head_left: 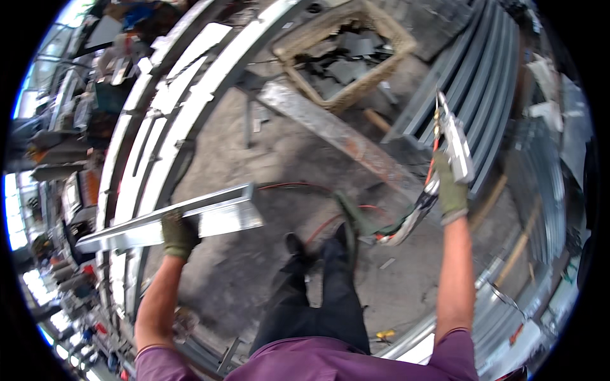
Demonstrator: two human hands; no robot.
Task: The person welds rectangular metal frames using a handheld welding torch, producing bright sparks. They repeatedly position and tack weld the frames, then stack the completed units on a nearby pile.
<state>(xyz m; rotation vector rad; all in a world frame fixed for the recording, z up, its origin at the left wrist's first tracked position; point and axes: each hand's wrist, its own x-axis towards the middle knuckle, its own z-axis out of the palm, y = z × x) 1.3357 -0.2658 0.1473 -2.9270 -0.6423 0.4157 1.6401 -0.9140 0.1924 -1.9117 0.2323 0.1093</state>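
Note:
My left hand [178, 234], in a dark green glove, is closed around a long, shiny metal channel [232, 214]. The channel lies crosswise, its near end reaching toward the middle and its other end over the rails on the left. On the right, my gloved right hand [451, 190] grips a silvery handheld welding gun [456, 141] whose narrow tip points away from me. An orange hose and a sleeved cable [406, 225] trail from the gun down to the floor. The palm side of each hand is hidden.
Long white metal rails [175, 136] curve along the left. A woven basket [305, 79] of metal scraps stands ahead, with a rusty beam [346, 140] before it. Stacked grey channels [486, 76] lie at the right. Hoses and the cable cross the concrete floor [254, 159] by my feet.

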